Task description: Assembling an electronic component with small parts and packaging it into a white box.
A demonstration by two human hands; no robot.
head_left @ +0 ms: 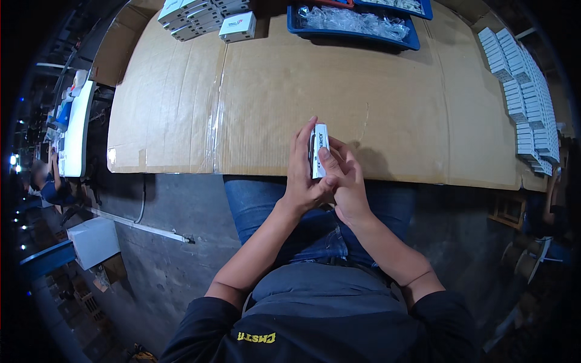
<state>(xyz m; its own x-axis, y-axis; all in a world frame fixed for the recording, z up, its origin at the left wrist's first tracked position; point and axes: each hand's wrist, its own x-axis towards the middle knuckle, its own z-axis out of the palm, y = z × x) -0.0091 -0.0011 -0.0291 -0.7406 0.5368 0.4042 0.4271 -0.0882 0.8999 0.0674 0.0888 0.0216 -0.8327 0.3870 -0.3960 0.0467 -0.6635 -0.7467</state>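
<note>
A small white box [320, 142] with dark print stands on edge between my two hands, just above the near edge of the cardboard-covered table [278, 109]. Along the box's left side lie the long, straight fingers of my left hand [300, 166]. My right hand [348, 175] closes round the other side, its thumb pressed on the narrow face. Both hands grip the box together near my lap. The far side of the box and some of the right fingers are hidden.
At the back left, white boxes [237, 27] are stacked. A blue tray [354, 41] of clear plastic pieces sits at the back, with another blue tray behind. Tall stacks of white boxes [525, 97] line the right edge. A white table [78, 130] and a person [51, 181] are far left.
</note>
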